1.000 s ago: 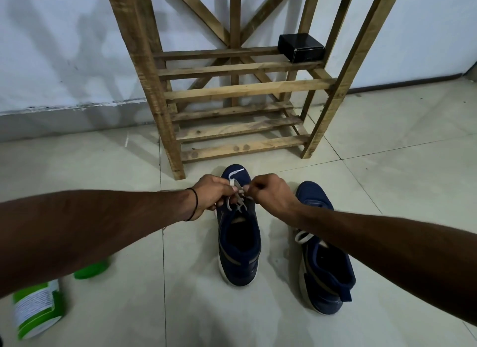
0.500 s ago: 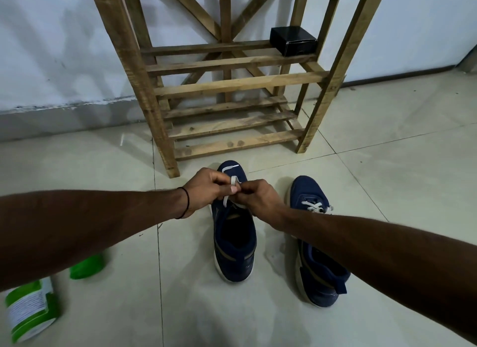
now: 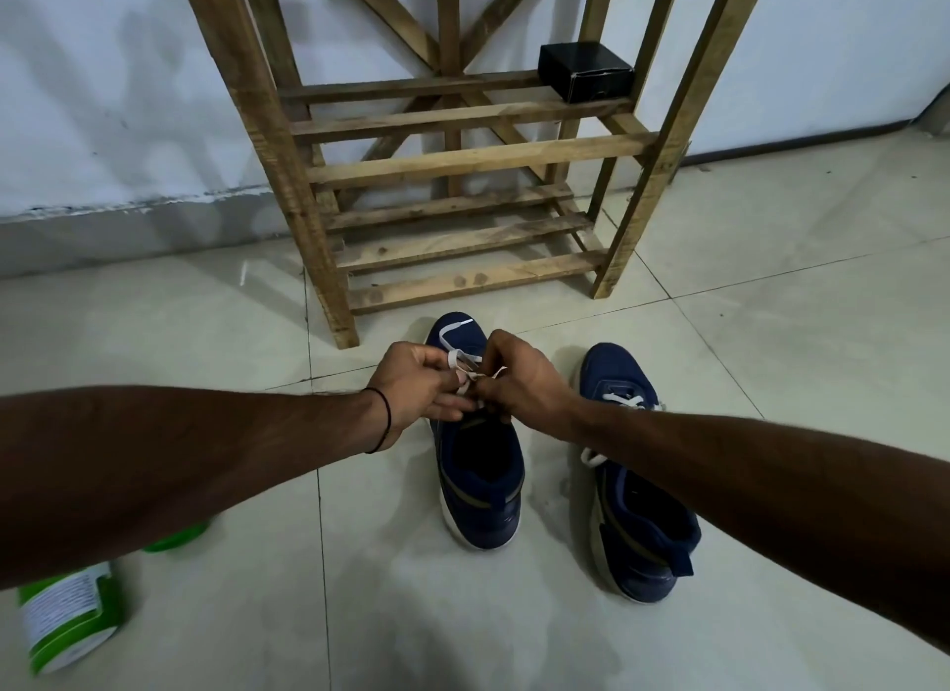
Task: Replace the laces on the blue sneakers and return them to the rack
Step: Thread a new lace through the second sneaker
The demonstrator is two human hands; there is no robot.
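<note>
Pinching the white lace (image 3: 465, 364) between them, left hand (image 3: 419, 387) and right hand (image 3: 519, 382) were closed on it directly above the left sneaker (image 3: 480, 477), second sneaker (image 3: 637, 490) beside the right hand. Lace judged limp, light, slippery: grip near the ends; lift each sneaker by its firm heel collar.

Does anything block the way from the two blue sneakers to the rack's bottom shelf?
Nothing visible does. Only bare floor tile lies between the sneakers and the rack; the bottom slats look bare. The black box sits on a higher shelf.
</note>
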